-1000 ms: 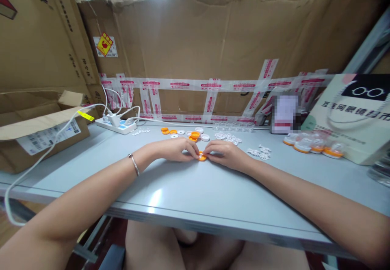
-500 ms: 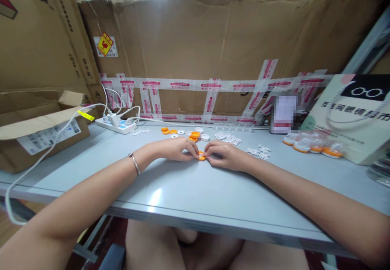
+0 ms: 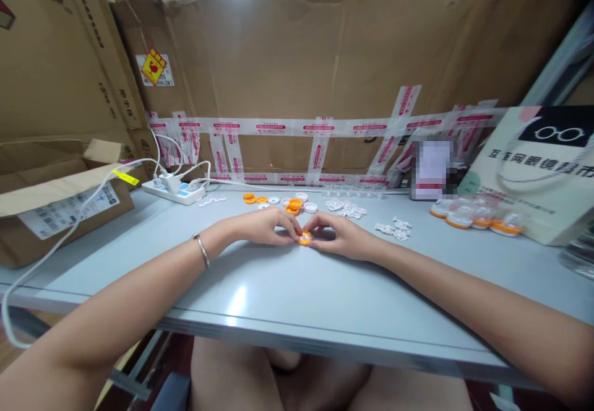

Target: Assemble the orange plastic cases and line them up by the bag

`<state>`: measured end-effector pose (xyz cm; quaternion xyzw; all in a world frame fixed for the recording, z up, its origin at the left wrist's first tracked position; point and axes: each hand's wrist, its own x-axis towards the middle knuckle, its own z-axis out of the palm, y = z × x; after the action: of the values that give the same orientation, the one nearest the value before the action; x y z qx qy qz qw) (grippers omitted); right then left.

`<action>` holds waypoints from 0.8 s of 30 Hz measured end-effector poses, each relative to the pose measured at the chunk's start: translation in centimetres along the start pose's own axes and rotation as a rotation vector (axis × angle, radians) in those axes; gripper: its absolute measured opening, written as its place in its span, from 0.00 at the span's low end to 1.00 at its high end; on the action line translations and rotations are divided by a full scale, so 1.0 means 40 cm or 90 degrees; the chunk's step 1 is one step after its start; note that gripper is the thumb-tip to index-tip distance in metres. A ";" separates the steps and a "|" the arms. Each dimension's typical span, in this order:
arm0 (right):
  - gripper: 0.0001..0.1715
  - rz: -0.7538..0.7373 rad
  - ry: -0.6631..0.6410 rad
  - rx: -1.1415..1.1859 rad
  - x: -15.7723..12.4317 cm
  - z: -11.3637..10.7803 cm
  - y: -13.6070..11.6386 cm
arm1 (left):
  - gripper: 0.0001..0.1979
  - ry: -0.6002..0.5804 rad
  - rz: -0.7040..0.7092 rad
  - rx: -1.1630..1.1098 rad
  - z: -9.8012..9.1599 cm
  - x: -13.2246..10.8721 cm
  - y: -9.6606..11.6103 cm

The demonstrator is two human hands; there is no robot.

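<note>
Between my hands, low over the grey table (image 3: 278,287), is a small round orange plastic cap (image 3: 305,241) with a white piece inside it. My left hand (image 3: 271,225) pinches its left edge with thumb and forefinger. My right hand (image 3: 336,234) grips it from the right, thumb low and forefinger near the top. Just beyond the fingers lie more orange caps (image 3: 294,207) and white round caps (image 3: 310,208). A pile of small white plastic pieces (image 3: 346,209) sits past my right hand, with a second white pile (image 3: 394,229) nearer my right forearm.
A white power strip (image 3: 174,192) with cables and an open cardboard box (image 3: 69,200) stand on the left. Clear round parts (image 3: 355,192) line the back. A phone (image 3: 433,169), bagged orange-and-white caps (image 3: 505,225) and a paper bag (image 3: 533,194) are at the right.
My right forefinger has shifted up and over the orange cap's edge. The cap is tipped slightly, showing more of its white inside. The whole view has shifted a little.
</note>
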<state>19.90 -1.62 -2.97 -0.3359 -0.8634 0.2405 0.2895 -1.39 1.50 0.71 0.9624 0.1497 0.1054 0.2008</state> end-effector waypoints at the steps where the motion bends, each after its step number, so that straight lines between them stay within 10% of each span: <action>1: 0.12 0.006 0.008 0.013 -0.001 0.001 -0.002 | 0.09 0.002 0.003 -0.004 -0.001 0.000 -0.001; 8: 0.13 -0.035 0.030 -0.015 -0.004 0.000 -0.011 | 0.08 0.112 -0.040 0.052 -0.008 0.006 0.003; 24: 0.04 -0.132 0.063 -0.078 0.004 0.010 0.000 | 0.11 0.081 -0.224 0.089 0.023 0.029 0.036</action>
<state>19.53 -1.61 -3.21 -0.2730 -0.8914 0.1392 0.3340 0.28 0.31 0.66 0.9243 0.3350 0.1186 0.1393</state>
